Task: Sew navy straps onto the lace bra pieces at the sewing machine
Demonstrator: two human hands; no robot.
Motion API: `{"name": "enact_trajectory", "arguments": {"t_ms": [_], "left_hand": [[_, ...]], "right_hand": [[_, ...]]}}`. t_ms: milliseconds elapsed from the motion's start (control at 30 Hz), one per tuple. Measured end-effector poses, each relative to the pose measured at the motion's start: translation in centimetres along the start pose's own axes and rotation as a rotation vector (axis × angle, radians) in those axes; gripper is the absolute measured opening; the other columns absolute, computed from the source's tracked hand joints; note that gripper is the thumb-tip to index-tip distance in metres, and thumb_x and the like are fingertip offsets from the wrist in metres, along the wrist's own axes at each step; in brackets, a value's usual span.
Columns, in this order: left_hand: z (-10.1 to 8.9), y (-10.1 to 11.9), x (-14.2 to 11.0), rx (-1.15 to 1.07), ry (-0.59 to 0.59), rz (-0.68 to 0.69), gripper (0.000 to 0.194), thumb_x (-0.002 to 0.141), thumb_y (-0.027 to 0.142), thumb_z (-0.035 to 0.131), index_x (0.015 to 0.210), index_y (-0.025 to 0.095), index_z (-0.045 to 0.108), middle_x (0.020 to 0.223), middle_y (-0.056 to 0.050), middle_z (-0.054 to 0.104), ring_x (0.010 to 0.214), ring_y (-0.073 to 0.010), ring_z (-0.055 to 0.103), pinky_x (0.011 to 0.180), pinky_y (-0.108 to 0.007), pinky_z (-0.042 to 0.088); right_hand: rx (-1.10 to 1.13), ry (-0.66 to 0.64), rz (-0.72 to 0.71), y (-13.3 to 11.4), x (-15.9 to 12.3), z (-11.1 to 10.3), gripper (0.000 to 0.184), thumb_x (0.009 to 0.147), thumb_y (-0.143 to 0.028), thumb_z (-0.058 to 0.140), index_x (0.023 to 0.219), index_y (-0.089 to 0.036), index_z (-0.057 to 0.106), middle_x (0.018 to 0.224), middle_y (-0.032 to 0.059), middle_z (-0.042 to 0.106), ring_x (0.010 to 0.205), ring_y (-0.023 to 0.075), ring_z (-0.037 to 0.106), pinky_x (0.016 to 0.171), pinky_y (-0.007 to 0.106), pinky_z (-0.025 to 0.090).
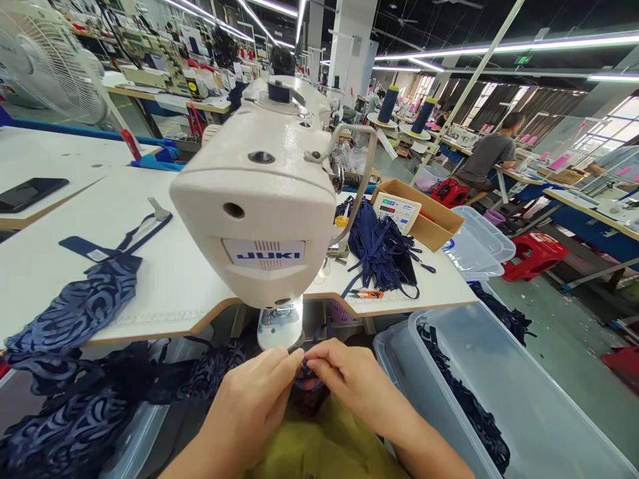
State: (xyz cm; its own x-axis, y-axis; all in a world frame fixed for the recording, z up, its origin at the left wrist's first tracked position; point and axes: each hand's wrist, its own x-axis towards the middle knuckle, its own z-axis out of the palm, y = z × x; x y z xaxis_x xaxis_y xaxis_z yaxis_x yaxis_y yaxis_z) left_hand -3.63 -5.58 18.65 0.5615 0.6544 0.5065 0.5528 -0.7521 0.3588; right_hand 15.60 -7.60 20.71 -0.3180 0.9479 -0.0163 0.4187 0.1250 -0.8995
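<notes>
A white JUKI sewing machine [264,193] stands on the white table [170,279] right in front of me. Just below its foot plate [280,330], my left hand [254,402] and my right hand [349,382] meet fingertip to fingertip. Both pinch a small piece of navy lace fabric [305,380] held over my lap. The fingers of both hands are closed on it. More navy lace [74,313] spills off the table edge at my left.
A heap of navy straps [379,249] and small orange snips [368,293] lie on the table right of the machine. A cardboard box [429,219] holds a control panel. Clear plastic bins [499,399] with navy pieces stand at my right. A fan [50,63] stands far left. A seated person [486,159] works behind.
</notes>
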Motion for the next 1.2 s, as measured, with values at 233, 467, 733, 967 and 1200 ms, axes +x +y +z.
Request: {"name": "enact_trajectory", "arguments": {"t_ms": [233, 467, 733, 967, 1200], "left_hand": [[-0.5, 0.6, 0.2, -0.271, -0.229, -0.252, 0.016, 0.094, 0.022, 0.037, 0.084, 0.022, 0.05, 0.069, 0.004, 0.056, 0.058, -0.0086, 0.052, 0.055, -0.018, 0.041], [-1.7, 0.1, 0.5, -0.312, -0.235, -0.144, 0.017, 0.089, 0.02, 0.044, 0.082, 0.022, 0.058, 0.097, -0.004, 0.062, 0.082, -0.0112, 0.062, 0.075, -0.019, 0.049], [-1.6, 0.1, -0.1, -0.468, -0.131, -0.276, 0.007, 0.086, 0.021, 0.052, 0.081, 0.023, 0.053, 0.091, 0.001, 0.066, 0.081, -0.0087, 0.064, 0.072, -0.016, 0.05], [-1.6, 0.0, 0.0, -0.748, -0.115, -0.522, 0.01, 0.083, 0.032, 0.059, 0.081, 0.023, 0.054, 0.087, 0.0, 0.067, 0.081, -0.0121, 0.065, 0.073, -0.02, 0.054], [-1.2, 0.2, 0.2, -0.603, 0.051, -0.602, 0.016, 0.078, 0.038, 0.066, 0.078, 0.023, 0.06, 0.079, 0.001, 0.068, 0.076, -0.0137, 0.066, 0.07, -0.02, 0.054]], "right_hand": [[-0.229, 0.011, -0.033, 0.0, 0.1, 0.2, 0.015, 0.097, -0.028, 0.039, 0.098, -0.023, 0.053, 0.074, -0.0014, 0.068, 0.065, 0.0139, 0.067, 0.059, 0.021, 0.045], [0.191, -0.159, 0.1, 0.4, 0.6, 0.3, 0.008, 0.095, -0.027, 0.04, 0.096, -0.022, 0.046, 0.064, -0.0052, 0.062, 0.053, 0.0088, 0.059, 0.052, 0.017, 0.044], [0.099, -0.064, -0.089, -0.3, 1.1, -1.8, 0.024, 0.094, -0.038, 0.05, 0.112, -0.022, 0.051, 0.076, -0.0037, 0.058, 0.069, 0.0101, 0.056, 0.063, 0.021, 0.043], [-0.23, 0.072, -0.383, -0.7, 1.8, -2.3, 0.012, 0.09, -0.035, 0.06, 0.093, -0.023, 0.061, 0.086, 0.0004, 0.064, 0.082, 0.0149, 0.057, 0.08, 0.029, 0.043], [-0.036, 0.308, -0.342, 1.3, 1.0, 0.4, 0.043, 0.094, -0.055, 0.038, 0.094, -0.024, 0.068, 0.088, 0.0051, 0.068, 0.087, 0.0188, 0.06, 0.083, 0.034, 0.044]]}}
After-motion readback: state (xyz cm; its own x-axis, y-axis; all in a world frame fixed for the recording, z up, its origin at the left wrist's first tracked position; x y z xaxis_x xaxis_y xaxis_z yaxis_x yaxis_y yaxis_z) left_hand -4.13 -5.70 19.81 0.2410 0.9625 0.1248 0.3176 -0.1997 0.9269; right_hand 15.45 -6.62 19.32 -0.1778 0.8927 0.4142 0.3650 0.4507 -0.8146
